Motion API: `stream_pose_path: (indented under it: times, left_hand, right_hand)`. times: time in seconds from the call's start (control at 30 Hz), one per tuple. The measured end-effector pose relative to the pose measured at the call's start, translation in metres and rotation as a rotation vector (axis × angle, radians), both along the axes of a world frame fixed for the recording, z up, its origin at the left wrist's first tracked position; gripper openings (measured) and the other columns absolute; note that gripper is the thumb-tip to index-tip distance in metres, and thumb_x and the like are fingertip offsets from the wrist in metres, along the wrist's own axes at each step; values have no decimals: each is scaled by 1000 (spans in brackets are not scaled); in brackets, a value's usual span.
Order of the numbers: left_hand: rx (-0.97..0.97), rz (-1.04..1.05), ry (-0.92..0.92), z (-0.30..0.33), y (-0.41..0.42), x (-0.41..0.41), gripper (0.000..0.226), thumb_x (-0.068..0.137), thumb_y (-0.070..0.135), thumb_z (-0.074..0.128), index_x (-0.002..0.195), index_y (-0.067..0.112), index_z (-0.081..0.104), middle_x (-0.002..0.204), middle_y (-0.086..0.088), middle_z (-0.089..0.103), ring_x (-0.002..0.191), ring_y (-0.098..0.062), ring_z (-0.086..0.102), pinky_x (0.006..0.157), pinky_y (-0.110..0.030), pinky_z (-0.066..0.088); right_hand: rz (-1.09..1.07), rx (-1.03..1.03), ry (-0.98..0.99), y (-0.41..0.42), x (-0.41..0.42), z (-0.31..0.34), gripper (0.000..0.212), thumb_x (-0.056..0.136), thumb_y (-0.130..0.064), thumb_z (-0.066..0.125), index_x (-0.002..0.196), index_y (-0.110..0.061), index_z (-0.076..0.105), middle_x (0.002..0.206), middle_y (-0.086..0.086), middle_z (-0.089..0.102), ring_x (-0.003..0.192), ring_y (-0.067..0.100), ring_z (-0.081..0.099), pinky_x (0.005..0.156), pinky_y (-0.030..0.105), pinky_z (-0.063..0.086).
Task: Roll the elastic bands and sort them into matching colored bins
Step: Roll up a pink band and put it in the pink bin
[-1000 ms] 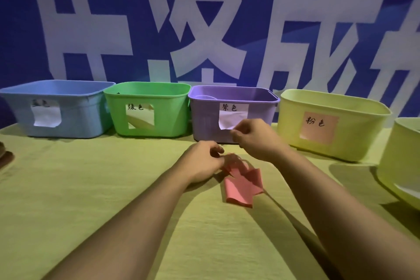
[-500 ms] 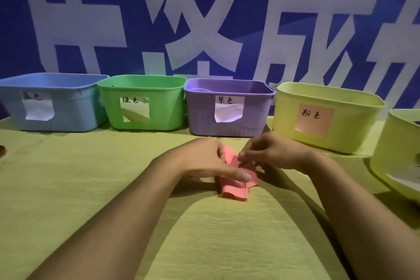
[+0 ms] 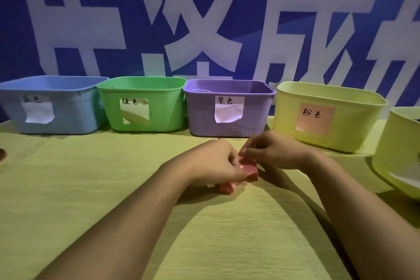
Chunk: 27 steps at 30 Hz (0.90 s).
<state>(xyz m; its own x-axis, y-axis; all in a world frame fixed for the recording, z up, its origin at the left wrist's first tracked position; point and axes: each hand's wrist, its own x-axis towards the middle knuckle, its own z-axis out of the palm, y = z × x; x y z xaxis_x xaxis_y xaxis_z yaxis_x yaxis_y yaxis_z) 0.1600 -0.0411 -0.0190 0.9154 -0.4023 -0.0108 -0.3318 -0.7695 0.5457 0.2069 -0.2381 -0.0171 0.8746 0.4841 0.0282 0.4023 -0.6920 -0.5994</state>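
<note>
Both hands have closed in since a moment ago: left hand (image 3: 218,161) and right hand (image 3: 275,150) now pinch the pink band (image 3: 248,171), bunched shorter on the worktop (image 3: 91,188); rolling looks underway. The pink-labelled bin (image 3: 329,118) sits at two o'clock.

One view only, worn on the person's head, looking forward and down across the table (image 3: 68,188); both forearms enter from 5 and 7 o'clock, close under the lens; a row of bins (image 3: 229,116) lies toward 12 o'clock, farther off; a blue banner (image 3: 136,18) fills the top; wide-angle bending shows at the edges.
</note>
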Motion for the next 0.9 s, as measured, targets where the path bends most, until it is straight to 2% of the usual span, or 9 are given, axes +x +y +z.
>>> stream_pose_path:
  times: [0.1,0.2,0.33,0.4,0.53,0.63,0.73,0.83,0.9]
  left_hand:
    - [-363,59,-7,9,10,5,26,92,35,73,74,17,70,72,1,71,67,-12,66,67,-26,48]
    - [-692,149,3,12,12,10,24,92,37,72,81,16,74,92,-11,74,89,-17,65,82,-36,45]
    - [-1018,260,-9,6,4,15,20,95,31,70,82,18,76,96,-10,78,98,-27,73,99,-40,53]
    - [-1144,274,-5,6,-1,16,22,95,31,70,92,11,79,101,-18,77,101,-34,73,97,-45,55]
    - [-1199,225,-51,6,-2,17,29,99,39,63,99,15,80,102,-13,78,99,-25,72,96,-44,54]
    - [-1227,117,-86,8,1,17,29,95,41,60,103,19,77,106,-8,76,103,-23,70,93,-44,54]
    - [-1262,38,-79,8,3,18,31,90,36,65,115,18,62,111,-6,71,105,-20,68,97,-44,54]
    - [-1049,-19,-14,-1,7,23,63,83,43,78,137,28,49,132,-5,67,122,-23,65,101,-46,55]
    - [-839,-56,8,-10,7,24,62,81,39,84,135,26,56,127,-3,71,119,-19,67,98,-43,56]
  right_hand:
    - [-56,349,-74,1,-5,6,34,93,-46,59,100,-18,76,93,-3,77,87,9,69,73,20,52]
    - [-51,593,-26,6,-14,13,50,86,-58,56,103,-16,77,99,-1,78,97,16,71,83,30,53]
    - [-16,552,-75,20,-19,9,52,81,-64,63,109,-23,75,104,-5,76,101,12,70,88,33,54]
    - [-19,519,-118,27,-19,6,46,80,-62,71,114,-31,72,112,-9,73,107,9,68,94,33,54]
    - [-8,582,-133,35,-23,8,43,84,-48,74,124,-34,69,112,-12,75,105,5,69,90,28,56]
    - [-20,729,-126,38,-25,11,26,91,-38,66,116,-38,71,103,-15,77,99,4,72,79,25,59]
    - [-78,887,-111,39,-28,16,19,94,-33,61,109,-36,72,100,-16,77,95,7,73,72,22,59]
    - [-124,1061,-63,39,-30,25,23,97,-28,59,115,-24,73,105,-5,78,97,17,75,72,31,61]
    - [-185,1175,-42,36,-30,28,30,93,-30,61,119,-21,71,110,2,77,104,22,74,83,43,62]
